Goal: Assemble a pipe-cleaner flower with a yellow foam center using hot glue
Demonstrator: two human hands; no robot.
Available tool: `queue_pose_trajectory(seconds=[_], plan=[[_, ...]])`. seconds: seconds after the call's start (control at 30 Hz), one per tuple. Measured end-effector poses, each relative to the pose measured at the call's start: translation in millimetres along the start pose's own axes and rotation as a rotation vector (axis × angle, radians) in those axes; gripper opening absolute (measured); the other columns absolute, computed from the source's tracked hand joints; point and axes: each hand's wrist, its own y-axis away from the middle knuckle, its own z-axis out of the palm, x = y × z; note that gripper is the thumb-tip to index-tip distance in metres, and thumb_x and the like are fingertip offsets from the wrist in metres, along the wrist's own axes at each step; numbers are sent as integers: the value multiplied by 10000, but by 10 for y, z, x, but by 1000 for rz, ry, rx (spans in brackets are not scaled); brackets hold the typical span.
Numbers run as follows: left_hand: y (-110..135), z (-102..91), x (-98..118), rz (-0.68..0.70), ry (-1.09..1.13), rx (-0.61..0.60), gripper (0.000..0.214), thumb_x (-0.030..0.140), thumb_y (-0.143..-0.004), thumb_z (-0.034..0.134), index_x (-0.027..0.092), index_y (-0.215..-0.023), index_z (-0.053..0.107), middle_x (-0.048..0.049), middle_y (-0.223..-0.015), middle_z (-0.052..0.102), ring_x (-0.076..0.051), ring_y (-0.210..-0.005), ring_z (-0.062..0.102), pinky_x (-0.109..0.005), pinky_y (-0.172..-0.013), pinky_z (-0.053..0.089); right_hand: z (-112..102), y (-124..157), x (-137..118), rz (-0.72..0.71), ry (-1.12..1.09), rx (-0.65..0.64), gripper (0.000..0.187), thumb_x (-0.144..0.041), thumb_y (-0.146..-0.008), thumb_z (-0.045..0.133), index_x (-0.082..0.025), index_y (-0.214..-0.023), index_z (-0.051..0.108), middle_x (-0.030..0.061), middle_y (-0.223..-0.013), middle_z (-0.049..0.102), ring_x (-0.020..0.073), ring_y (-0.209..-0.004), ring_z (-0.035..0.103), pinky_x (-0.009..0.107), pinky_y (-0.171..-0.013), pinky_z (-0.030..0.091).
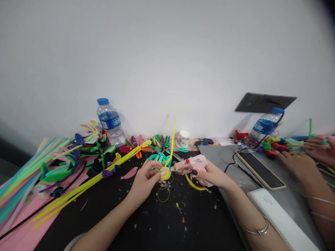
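Near the middle of the black table, my left hand [151, 177] pinches a coiled yellow pipe cleaner [165, 173], whose long free end stands up toward the wall. My right hand [213, 173] is wrapped round a pink glue gun [196, 163]. The gun's crusted nozzle points left, close to the yellow coil; whether they touch I cannot tell. A yellow curved piece [195, 184] shows below the gun. Just beyond my left hand lie teal pipe-cleaner loops [160, 157]. Thin wire rings [163, 194] appear beneath the coil.
Pipe cleaners [104, 172] and finished loops crowd the left. Water bottles stand at left [111, 122] and right [264, 125]. A paper cup [182, 139] is at the back. At right are a phone [260, 169], a white power bank [280, 218], a cable and another person's hands [300, 167].
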Motion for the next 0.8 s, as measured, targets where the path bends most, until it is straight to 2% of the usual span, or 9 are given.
queue_pose_trajectory(seconds=[0.3,0.8], plan=[[-19,-27,-33,-30,68,21,231,285,-715,707,175,-870,577,16,-837,589,-93,-520,603,-253,-530,501,-17,17,-55,-25,29,-12,485,-594,-752,618,-122,-856,567,-64,-443,451,51,-352,328,176,-351,238],[-26,-25,-35,-56,123,34,259,296,-687,750,174,-854,592,16,-832,608,-86,-507,608,-244,-521,512,11,-21,24,-12,-16,19,476,-582,-744,649,-136,-866,534,-70,-484,449,54,-385,365,160,-356,290]])
